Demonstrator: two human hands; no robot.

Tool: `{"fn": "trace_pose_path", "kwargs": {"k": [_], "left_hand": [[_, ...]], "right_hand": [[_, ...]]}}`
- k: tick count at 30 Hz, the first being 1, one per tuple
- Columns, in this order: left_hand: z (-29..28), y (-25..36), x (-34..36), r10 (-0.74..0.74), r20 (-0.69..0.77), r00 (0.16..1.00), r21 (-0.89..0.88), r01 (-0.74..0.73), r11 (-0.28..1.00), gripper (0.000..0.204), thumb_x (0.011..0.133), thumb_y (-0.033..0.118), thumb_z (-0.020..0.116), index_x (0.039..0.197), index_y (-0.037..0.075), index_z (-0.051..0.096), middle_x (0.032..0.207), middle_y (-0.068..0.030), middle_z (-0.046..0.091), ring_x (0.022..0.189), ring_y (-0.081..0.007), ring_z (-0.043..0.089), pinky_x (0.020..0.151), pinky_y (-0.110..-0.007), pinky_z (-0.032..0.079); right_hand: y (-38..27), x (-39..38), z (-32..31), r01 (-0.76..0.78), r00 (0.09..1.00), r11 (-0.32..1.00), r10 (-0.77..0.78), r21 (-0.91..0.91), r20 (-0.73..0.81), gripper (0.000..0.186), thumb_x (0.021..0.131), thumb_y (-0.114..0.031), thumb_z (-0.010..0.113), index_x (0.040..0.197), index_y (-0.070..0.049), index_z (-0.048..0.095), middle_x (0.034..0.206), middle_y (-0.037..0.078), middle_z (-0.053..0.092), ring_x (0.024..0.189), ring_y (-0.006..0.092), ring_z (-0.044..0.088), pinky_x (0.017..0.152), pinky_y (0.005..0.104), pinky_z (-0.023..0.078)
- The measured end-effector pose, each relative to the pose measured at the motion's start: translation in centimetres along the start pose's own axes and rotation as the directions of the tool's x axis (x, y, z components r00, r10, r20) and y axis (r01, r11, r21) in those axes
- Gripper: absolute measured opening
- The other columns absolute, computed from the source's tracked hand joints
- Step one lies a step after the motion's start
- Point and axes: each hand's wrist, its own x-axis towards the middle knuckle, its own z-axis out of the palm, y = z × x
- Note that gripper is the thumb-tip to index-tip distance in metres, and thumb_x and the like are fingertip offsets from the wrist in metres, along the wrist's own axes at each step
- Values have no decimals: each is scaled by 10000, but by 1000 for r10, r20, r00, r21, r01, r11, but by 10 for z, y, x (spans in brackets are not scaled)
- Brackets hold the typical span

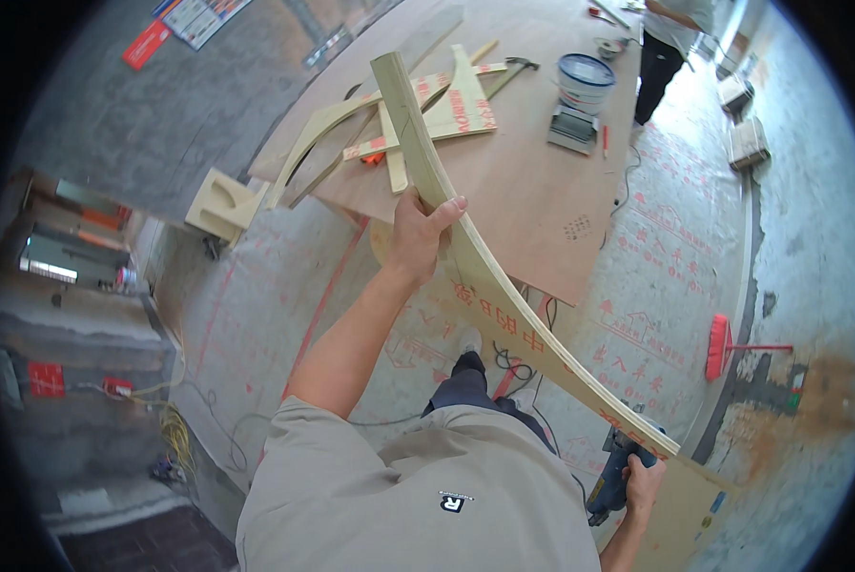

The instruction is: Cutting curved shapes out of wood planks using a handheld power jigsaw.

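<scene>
My left hand is closed around a long curved plywood strip, thumb over its edge. The strip sweeps from above the table at upper centre down to the lower right, its pale layered edge upward and red print on its face. My right hand is wrapped around a dark blue power tool, which looks like a jigsaw. The tool is beside the strip's lower end. Part of its body is hidden by the strip, and I cannot tell whether they touch.
A wooden work table bears curved plywood offcuts, a hammer and a white bucket. Cables lie on the sheeted floor by my feet. A red broom is at right. Another person stands beyond the table.
</scene>
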Motion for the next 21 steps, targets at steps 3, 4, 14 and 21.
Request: {"fn": "trace_pose_path", "kwargs": {"k": [3,4,14,21], "left_hand": [[-15,-8,-11,-26,-90,996,-115,16,993,412,865,185,814,1130,10,551,975,-37,607,851,-115,589,752,-294,511],[-20,-10,-14,-50,-120,992,-153,31,988,392,873,171,810,1126,9,559,978,-37,611,864,-118,595,764,-300,514],[-36,-91,-24,-310,-253,916,-466,166,869,340,952,243,803,1140,33,612,1033,-23,650,942,-159,628,863,-347,535],[-4,-194,-35,-626,-349,698,-671,280,686,371,1070,246,627,1287,-22,491,1181,-118,628,1064,-218,633,955,-388,547]], "right_hand": [[-25,10,4,27,999,999,-29,41,44,151,854,-55,652,985,18,636,711,46,619,556,146,604,527,321,482],[-34,11,6,26,998,999,-27,23,51,151,854,-55,652,985,18,636,711,46,619,556,146,604,527,321,482],[-103,7,31,46,988,994,-30,-102,153,133,859,-72,663,957,7,617,727,46,623,617,134,605,587,298,471],[-183,-17,47,89,988,971,-58,-223,142,113,891,-88,697,917,-7,623,732,41,635,627,137,605,609,306,473]]}}
